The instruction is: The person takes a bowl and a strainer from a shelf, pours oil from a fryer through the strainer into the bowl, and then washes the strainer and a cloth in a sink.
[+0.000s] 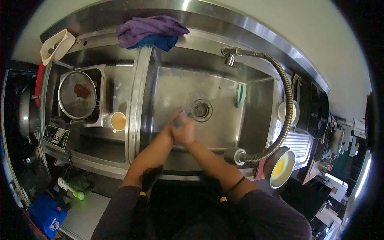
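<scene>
My left hand and my right hand are together over the large steel sink, just left of and below its round drain. Both are smeared by motion. Something small and pale green or clear shows between them, too blurred to make out. A coiled metal hose arches over the right side of the sink and ends in a spray head near the front edge. Against the right wall of the basin lies a green brush.
Purple cloth hangs over the back ledge. The left basin holds a round strainer with reddish bits and a cup of light brown liquid. A bowl with yellow contents stands at the right front. A blue container stands lower left.
</scene>
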`<state>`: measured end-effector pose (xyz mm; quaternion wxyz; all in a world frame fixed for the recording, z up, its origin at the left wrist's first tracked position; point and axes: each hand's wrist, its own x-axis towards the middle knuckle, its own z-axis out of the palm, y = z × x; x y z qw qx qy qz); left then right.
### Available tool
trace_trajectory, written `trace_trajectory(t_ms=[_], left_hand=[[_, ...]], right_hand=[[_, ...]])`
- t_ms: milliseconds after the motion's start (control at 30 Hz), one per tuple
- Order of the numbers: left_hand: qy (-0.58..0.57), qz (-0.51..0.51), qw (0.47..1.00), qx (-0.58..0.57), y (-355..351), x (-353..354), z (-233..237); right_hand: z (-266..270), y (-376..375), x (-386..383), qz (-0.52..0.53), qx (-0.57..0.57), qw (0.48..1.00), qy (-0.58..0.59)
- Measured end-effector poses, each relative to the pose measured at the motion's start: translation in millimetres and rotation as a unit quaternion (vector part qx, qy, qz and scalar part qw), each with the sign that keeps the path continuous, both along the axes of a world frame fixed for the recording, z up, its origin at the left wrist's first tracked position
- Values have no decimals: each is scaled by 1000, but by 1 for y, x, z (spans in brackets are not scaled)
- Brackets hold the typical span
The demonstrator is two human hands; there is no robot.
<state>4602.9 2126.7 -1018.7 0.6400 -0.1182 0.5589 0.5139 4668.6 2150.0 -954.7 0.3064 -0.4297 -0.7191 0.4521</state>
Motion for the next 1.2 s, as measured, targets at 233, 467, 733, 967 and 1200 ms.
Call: trace_trajectory(t_ms=[233,467,733,967,1200], left_hand=[[-12,-93,996,-6,13,22,-14],[-76,28,997,18,-18,3,23],[-23,-150,986,69,18,2,11],[84,-315,933,152,24,-39,56],[-186,36,964,186,38,-35,55]], right_hand=[[-39,30,14,-160,-123,979,-19],[-6,-8,18,-5,-38,998,54],[-46,88,73,-36,-14,955,-295],[-106,68,87,211,-117,965,-100],[-49,59,79,-37,-8,998,-43]])
